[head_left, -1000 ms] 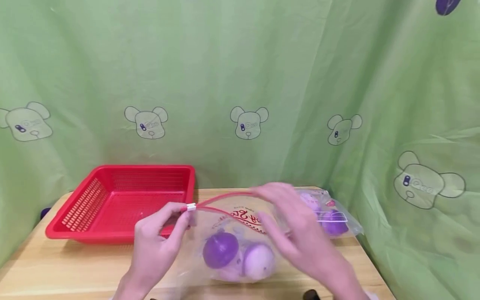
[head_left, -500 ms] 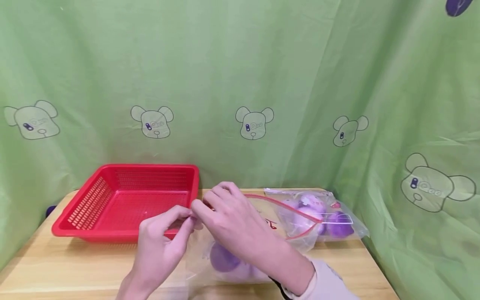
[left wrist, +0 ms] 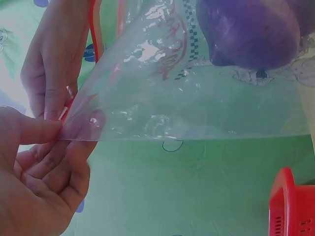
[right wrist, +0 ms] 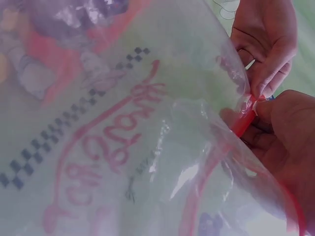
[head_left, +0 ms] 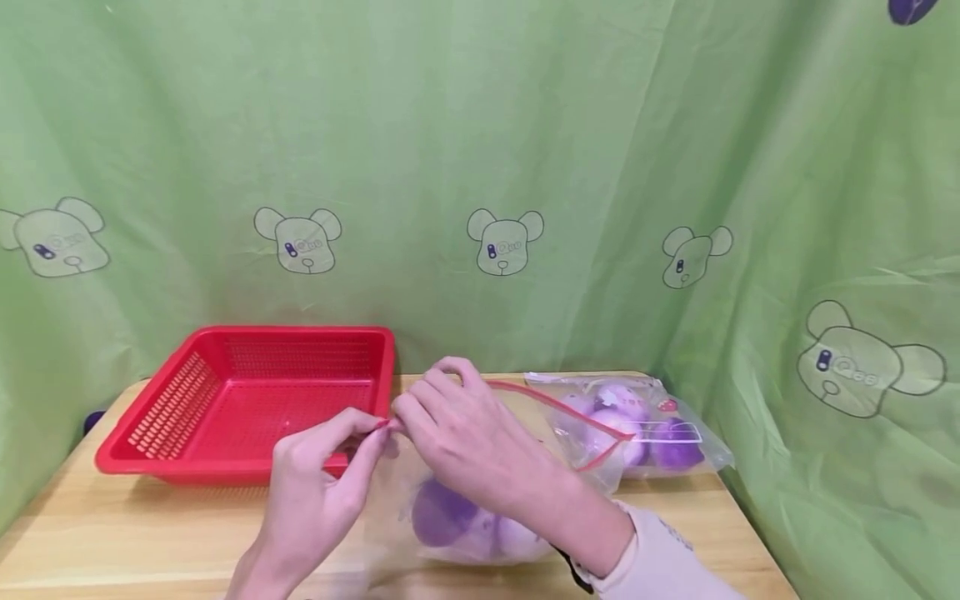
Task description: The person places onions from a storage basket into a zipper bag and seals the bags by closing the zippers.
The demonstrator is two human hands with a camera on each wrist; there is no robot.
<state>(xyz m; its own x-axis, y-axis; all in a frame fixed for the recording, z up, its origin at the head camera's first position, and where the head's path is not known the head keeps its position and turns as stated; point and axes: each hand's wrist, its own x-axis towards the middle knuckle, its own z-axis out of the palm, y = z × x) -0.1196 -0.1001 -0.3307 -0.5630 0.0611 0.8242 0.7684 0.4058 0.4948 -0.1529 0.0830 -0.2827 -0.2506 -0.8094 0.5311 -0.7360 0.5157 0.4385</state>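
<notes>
A clear zip bag with a red zip strip and printed red lettering hangs between my hands. Purple and pale round objects, onion-like in shape, lie inside it. My left hand pinches the bag's corner at the left end of the strip. Right beside it my right hand pinches the strip at its small white slider, which the fingers mostly cover. Towards the right, the strip's two edges stand apart, so the mouth gapes there. My right forearm hides part of the bag in the head view.
A red perforated plastic basket stands at the table's left back. At the right back lies a second clear bag holding several purple and pale round objects. Green curtain encloses the wooden table behind and at the sides.
My right hand has moved left from the open mouth of the bag to the slider by my left hand. Since half a second ago both hands have hardly shifted.
</notes>
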